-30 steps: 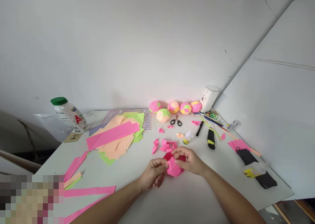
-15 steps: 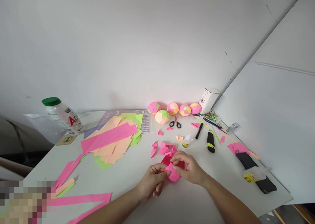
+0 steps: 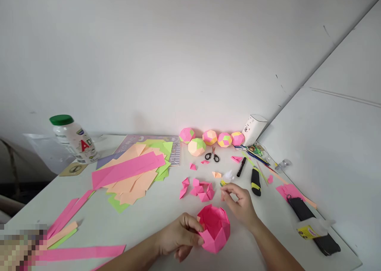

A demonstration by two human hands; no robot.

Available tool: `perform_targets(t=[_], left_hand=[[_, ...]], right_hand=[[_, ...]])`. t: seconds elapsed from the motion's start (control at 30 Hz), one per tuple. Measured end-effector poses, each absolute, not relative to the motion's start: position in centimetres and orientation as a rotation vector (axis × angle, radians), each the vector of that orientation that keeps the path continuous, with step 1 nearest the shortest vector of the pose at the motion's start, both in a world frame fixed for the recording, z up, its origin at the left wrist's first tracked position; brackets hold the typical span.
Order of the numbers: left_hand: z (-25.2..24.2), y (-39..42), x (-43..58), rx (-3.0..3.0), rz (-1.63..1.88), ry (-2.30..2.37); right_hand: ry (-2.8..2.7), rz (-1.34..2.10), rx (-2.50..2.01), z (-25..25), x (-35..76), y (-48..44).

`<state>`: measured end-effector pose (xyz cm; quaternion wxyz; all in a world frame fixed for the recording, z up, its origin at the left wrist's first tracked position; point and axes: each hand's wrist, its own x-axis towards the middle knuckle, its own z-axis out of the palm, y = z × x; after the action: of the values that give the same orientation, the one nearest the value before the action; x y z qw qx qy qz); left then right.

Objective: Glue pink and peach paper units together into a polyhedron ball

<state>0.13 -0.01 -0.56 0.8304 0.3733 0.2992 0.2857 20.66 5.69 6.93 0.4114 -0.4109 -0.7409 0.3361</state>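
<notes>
White tabletop (image 3: 160, 209) against a pale wall (image 3: 154, 56); we record from the near side outward. Nearest us, lower left, lie a long pink paper strip (image 3: 80, 254) and, behind it, short peach (image 3: 67, 230) and green strips (image 3: 64, 239) side by side. Our left hand (image 3: 183, 235) is clamped by thumb and fingers on the left rim of a pink faceted paper bowl (image 3: 218, 240), which sits front and centre, its opening tilted up toward us. We cannot tell whether its base touches the table. Our right hand (image 3: 239, 205) is apart from the bowl, raised behind and to the right of it, fingers loosely bent, tips just by a small glue bottle (image 3: 228, 176) as we see it. Far right, a larger glue bottle (image 3: 311, 230) lies across a black zip pouch (image 3: 297, 204).

Beyond the bowl we note a cluster of folded pink units (image 3: 204, 197) and a separate pink pair (image 3: 184, 188). Rightward, a black-and-yellow cutter (image 3: 255, 181) and a black pen (image 3: 241, 167) lie near each other. Left, a pink sheet (image 3: 125, 171) tops a fanned paper pile (image 3: 137, 189). Farther back: scissors (image 3: 216, 158), then five multicoloured paper balls (image 3: 197, 147) by the wall.
</notes>
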Motion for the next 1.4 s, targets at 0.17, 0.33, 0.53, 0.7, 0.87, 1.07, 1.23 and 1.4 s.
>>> perform_targets(t=[0.17, 0.33, 0.53, 0.7, 0.87, 1.07, 1.23, 1.4], left_hand=[[-0.7, 0.0, -0.1, 0.804, 0.575, 0.638], [-0.5, 0.0, -0.3, 0.851, 0.545, 0.680], [0.5, 0.2, -0.3, 0.840, 0.540, 0.666], [1.5, 0.4, -0.3, 0.822, 0.579, 0.657], [2.1, 0.5, -0.4, 0.810, 0.598, 0.655], [1.7, 0.6, -0.5, 0.818, 0.636, 0.575], [1.5, 1.0, -0.6, 0.819, 0.622, 0.547], [1.4, 1.2, -0.8, 0.840, 0.569, 0.531]], right_hand=[[-2.019, 0.874, -1.177, 3.4, 20.7, 8.1], [-2.147, 0.926, -1.106, 1.3, 20.2, 8.6], [-2.170, 0.887, -1.141, 1.5, 20.0, 8.8], [-2.099, 0.917, -1.124, 1.6, 19.7, 9.0], [-2.097, 0.946, -1.163, 1.8, 19.6, 9.2], [-2.066, 1.059, -1.254, 2.0, 20.0, 9.3], [-2.052, 1.066, -1.302, 2.3, 19.9, 9.3], [-2.046, 1.086, -1.320, 2.5, 19.8, 9.4]])
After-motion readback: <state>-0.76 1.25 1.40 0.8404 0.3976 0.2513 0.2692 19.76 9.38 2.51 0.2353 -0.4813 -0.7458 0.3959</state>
